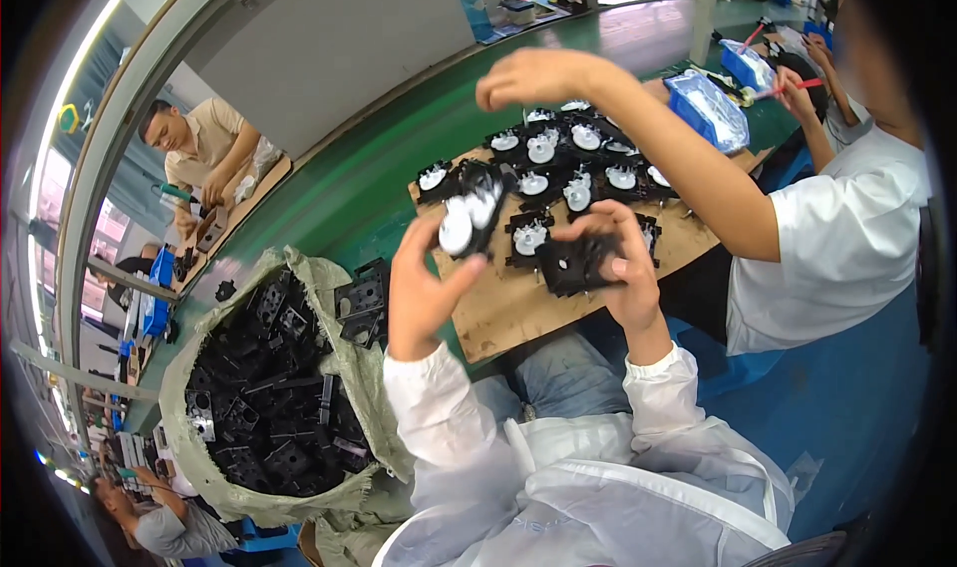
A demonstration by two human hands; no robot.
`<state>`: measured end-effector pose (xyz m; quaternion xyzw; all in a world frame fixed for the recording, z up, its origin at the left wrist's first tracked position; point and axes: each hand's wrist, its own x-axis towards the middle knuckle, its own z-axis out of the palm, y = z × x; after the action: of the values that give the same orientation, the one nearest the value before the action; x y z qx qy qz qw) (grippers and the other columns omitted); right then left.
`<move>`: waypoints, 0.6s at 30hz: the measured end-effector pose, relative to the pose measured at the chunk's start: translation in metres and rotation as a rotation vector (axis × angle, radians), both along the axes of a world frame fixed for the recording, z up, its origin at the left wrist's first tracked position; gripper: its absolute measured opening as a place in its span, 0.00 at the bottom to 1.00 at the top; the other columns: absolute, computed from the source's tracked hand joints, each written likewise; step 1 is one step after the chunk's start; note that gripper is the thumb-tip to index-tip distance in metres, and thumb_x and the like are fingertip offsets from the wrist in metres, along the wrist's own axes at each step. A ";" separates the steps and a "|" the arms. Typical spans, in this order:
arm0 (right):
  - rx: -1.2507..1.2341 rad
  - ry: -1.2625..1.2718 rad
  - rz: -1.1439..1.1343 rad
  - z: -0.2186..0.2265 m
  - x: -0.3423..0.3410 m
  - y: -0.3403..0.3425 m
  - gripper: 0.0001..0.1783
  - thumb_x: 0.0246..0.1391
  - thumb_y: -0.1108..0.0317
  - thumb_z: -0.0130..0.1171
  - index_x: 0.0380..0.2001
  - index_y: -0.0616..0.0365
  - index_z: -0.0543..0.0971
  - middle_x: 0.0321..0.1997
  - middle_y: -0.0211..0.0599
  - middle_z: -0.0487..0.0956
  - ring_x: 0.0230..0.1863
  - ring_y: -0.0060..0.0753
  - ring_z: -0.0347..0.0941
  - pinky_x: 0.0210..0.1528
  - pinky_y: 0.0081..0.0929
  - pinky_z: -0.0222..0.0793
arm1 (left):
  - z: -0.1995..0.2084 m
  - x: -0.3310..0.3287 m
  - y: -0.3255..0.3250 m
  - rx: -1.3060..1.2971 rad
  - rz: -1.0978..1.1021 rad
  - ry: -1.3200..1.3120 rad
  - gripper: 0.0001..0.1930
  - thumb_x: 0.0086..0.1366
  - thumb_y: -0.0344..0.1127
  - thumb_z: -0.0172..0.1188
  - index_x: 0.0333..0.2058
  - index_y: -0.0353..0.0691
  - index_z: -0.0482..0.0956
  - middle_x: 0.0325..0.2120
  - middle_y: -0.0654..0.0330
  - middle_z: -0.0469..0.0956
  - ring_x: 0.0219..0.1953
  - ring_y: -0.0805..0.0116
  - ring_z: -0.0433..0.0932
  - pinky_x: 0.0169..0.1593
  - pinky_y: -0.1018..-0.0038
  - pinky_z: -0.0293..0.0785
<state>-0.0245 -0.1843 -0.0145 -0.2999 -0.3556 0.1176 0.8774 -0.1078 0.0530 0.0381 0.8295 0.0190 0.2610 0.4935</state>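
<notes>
My left hand (427,286) grips a black plastic assembly with white round wheels (457,226), tilted and slightly blurred above the board's left part. Fingers of my right hand (630,273) are closed round a black plastic housing (568,266) with a small hole in its face. The two pieces are held apart. Beyond them, several more black assemblies with white wheels (541,148) stand in rows on a brown board (513,318). One of these assemblies (528,236) sits between my hands, partly covered by the housing.
At my left stands a pale green woven sack (179,392) full of loose black plastic parts (269,422). Another black part (361,303) lies by its rim. A co-worker's arm (688,163) reaches over the board from the right. Blue trays with clear plastic (710,113) are beyond.
</notes>
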 end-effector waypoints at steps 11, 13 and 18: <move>-0.221 0.444 0.617 -0.024 -0.062 0.068 0.36 0.55 0.56 0.54 0.64 0.62 0.62 0.20 0.31 0.73 0.08 0.17 0.58 0.11 0.12 0.44 | -0.036 -0.117 0.029 -0.294 -0.262 0.082 0.32 0.42 0.35 0.72 0.48 0.29 0.75 0.43 0.54 0.73 0.43 0.61 0.70 0.52 0.70 0.65; -0.260 0.427 0.632 -0.025 -0.067 0.074 0.36 0.54 0.58 0.56 0.64 0.61 0.62 0.21 0.31 0.74 0.10 0.17 0.59 0.12 0.11 0.45 | -0.042 -0.125 0.035 -0.325 -0.255 0.084 0.33 0.42 0.36 0.73 0.48 0.29 0.75 0.42 0.54 0.73 0.43 0.61 0.70 0.51 0.70 0.65; -0.347 0.295 0.581 -0.016 -0.078 0.086 0.40 0.48 0.67 0.63 0.65 0.59 0.62 0.27 0.33 0.78 0.15 0.15 0.63 0.15 0.08 0.48 | -0.051 -0.131 0.048 -0.370 -0.317 0.072 0.34 0.40 0.38 0.74 0.48 0.28 0.75 0.42 0.54 0.73 0.42 0.61 0.69 0.51 0.70 0.64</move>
<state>-0.1027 -0.0984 -0.0304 -0.3104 -0.2705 0.4622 0.7854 -0.2391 0.1005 -0.0130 0.7262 -0.0463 0.1427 0.6709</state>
